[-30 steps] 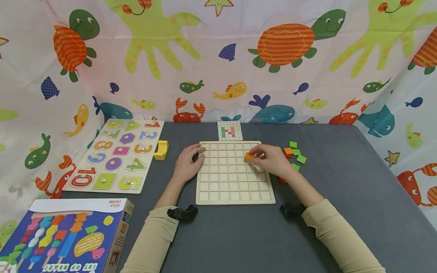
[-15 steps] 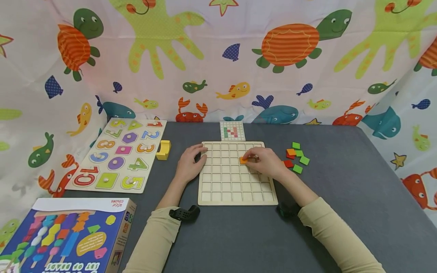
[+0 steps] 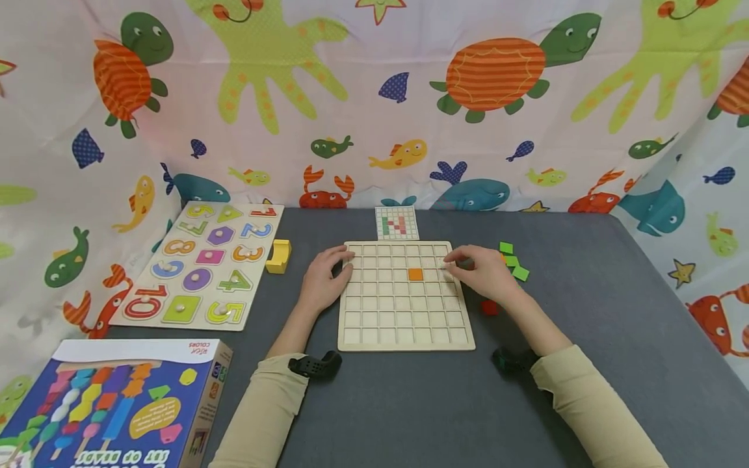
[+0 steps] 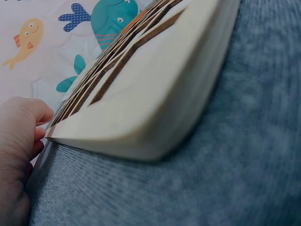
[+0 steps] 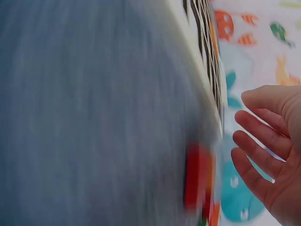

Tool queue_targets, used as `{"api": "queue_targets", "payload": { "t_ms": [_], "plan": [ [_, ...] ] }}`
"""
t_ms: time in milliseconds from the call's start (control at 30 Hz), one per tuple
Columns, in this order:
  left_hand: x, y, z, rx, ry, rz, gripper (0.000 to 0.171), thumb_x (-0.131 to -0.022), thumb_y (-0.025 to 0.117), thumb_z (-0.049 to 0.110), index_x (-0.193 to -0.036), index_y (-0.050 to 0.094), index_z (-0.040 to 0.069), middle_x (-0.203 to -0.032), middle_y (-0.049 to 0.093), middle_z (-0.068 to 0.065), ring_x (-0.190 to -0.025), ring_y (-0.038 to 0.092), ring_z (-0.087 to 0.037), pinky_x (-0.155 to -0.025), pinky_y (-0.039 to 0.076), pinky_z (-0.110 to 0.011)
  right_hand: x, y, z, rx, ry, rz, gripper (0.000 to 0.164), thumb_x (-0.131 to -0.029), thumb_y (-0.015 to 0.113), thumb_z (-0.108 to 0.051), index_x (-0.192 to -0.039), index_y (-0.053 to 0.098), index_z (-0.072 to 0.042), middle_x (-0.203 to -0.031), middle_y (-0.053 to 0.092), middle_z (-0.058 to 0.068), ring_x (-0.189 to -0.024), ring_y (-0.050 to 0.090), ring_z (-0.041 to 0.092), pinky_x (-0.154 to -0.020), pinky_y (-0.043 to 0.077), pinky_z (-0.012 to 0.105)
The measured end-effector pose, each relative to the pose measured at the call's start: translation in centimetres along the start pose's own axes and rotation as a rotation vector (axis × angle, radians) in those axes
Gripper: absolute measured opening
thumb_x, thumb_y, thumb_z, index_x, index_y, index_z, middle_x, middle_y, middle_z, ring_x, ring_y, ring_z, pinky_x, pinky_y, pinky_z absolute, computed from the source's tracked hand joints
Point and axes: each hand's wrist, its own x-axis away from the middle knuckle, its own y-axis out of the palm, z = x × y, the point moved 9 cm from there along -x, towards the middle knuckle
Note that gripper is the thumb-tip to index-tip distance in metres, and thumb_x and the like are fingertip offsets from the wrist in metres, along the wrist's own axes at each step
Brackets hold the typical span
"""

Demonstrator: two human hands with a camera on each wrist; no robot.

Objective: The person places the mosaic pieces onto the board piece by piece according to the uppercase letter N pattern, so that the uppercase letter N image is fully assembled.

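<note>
The pale wooden grid board [image 3: 406,335] lies on the table, its surface divided into square cells. One orange square tile [image 3: 415,274] sits in a cell right of the board's middle, in the upper half. My left hand [image 3: 323,279] rests at the board's left edge, fingertips touching the rim; the left wrist view shows the fingers [image 4: 40,113] right at that edge. Over the right edge hovers my right hand [image 3: 482,273], its fingers loosely spread with nothing between them. Beside it lie loose green tiles [image 3: 520,273] and a red tile [image 3: 489,307]; the hand partly hides others.
A small pattern card [image 3: 396,223] with coloured squares stands behind the board. To the left are a number puzzle [image 3: 201,266], a yellow block [image 3: 278,256] and a blue craft box [image 3: 125,409]. A curtain with sea animals [image 3: 491,78] rises behind the table.
My right hand slid the orange tile left over the board, let it go in a cell, and moved back right toward the loose tiles. My left hand stayed at the left edge.
</note>
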Motion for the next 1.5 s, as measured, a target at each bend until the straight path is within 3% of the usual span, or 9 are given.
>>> {"api": "queue_targets", "payload": {
  "t_ms": [167,300,533,667,1067,1267,1500],
  "plan": [
    [0.0,-0.2,-0.2,-0.013,-0.007,0.003,0.031,-0.097,0.058,0.021,-0.124,0.068,0.009,-0.139,0.055,-0.009,-0.131,0.044,-0.03,-0.107,0.034,-0.053,1.0,-3.1,3.5,0.071,0.072,0.016,0.02,-0.093,0.065,-0.012,-0.111,0.07,-0.004,-0.115,0.065,0.02,-0.105,0.058,0.038,-0.089,0.047,0.056],
    [0.1,-0.2,-0.4,-0.016,-0.019,0.001,0.03,-0.097,0.058,0.021,-0.124,0.068,0.01,-0.139,0.055,-0.008,-0.132,0.044,-0.029,-0.107,0.034,-0.053,1.6,-4.5,6.0,0.125,0.116,0.015,0.022,-0.091,0.064,-0.007,-0.112,0.069,-0.001,-0.118,0.062,0.025,-0.105,0.054,0.042,-0.09,0.044,0.059],
    [0.2,-0.1,-0.5,-0.02,-0.032,-0.005,0.03,-0.097,0.058,0.021,-0.124,0.068,0.01,-0.139,0.054,-0.008,-0.132,0.044,-0.029,-0.108,0.033,-0.053,1.8,-4.7,7.9,0.121,0.14,-0.027,0.028,-0.091,0.064,-0.007,-0.118,0.067,-0.002,-0.12,0.061,0.026,-0.092,0.05,0.037,-0.079,0.044,0.051],
    [0.2,0.0,-0.3,-0.008,-0.028,-0.011,0.03,-0.097,0.058,0.021,-0.124,0.068,0.009,-0.139,0.054,-0.008,-0.132,0.044,-0.029,-0.108,0.033,-0.053,1.9,-4.6,8.2,0.118,0.149,-0.041,0.029,-0.092,0.064,-0.007,-0.12,0.066,-0.003,-0.121,0.061,0.025,-0.095,0.05,0.037,-0.08,0.044,0.052],
    [0.0,0.0,-0.3,-0.008,-0.044,-0.015,0.03,-0.098,0.057,0.022,-0.123,0.068,0.01,-0.14,0.054,-0.008,-0.133,0.043,-0.029,-0.109,0.032,-0.052,2.3,-4.6,6.7,0.061,0.153,0.002,0.031,-0.092,0.068,-0.018,-0.119,0.066,-0.003,-0.115,0.064,0.021,-0.099,0.056,0.035,-0.083,0.048,0.052],
    [0.0,0.0,-0.4,-0.007,-0.042,-0.007,0.03,-0.098,0.058,0.022,-0.123,0.069,0.011,-0.139,0.054,-0.008,-0.133,0.043,-0.028,-0.109,0.032,-0.052,2.3,-3.1,4.5,-0.006,0.108,0.009,0.029,-0.091,0.07,-0.02,-0.117,0.068,-0.008,-0.108,0.068,0.011,-0.095,0.059,0.026,-0.081,0.05,0.044],
    [0.0,0.0,-0.1,-0.007,-0.026,-0.006,0.03,-0.097,0.058,0.021,-0.123,0.068,0.01,-0.138,0.055,-0.008,-0.132,0.044,-0.028,-0.108,0.033,-0.053,2.1,-0.3,1.1,-0.126,0.054,-0.047,0.029,-0.088,0.074,-0.017,-0.114,0.069,-0.008,-0.108,0.069,0.008,-0.092,0.062,0.022,-0.081,0.055,0.042]
  ]
}}
